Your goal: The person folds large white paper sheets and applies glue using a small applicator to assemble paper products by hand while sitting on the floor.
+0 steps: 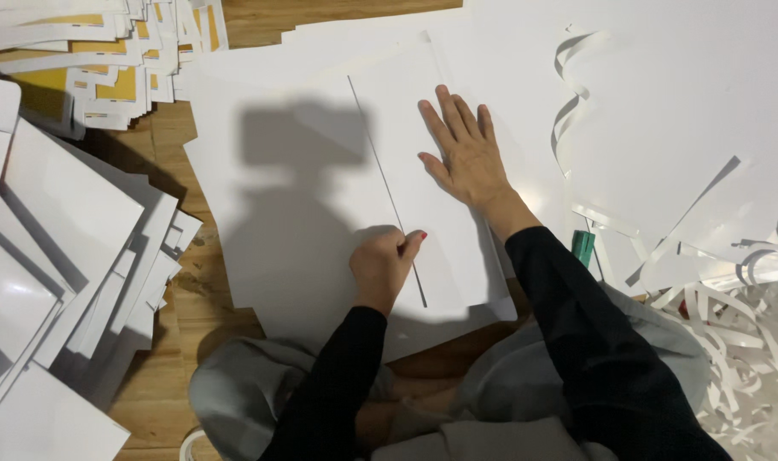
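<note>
My left hand [382, 266] is curled into a fist at the near end of a thin straight line [387, 189] that runs across a large white sheet [286, 196]. Its thumb tip rests against the line, and the fist hides whatever may be inside it. My right hand [460, 152] lies flat with its fingers spread on the narrower white sheet [406, 111] just right of the line, pressing it down. Both sleeves are black, and my lap in grey cloth [235, 393] is just below the sheet.
Stacks of white cards [56, 248] lie fanned at the left on the wooden floor [163, 137]. Yellow-and-white printed sheets [107, 51] are piled at the top left. Curled white paper strips [739, 324] heap at the right, with a small green object [583, 246] beside my right forearm.
</note>
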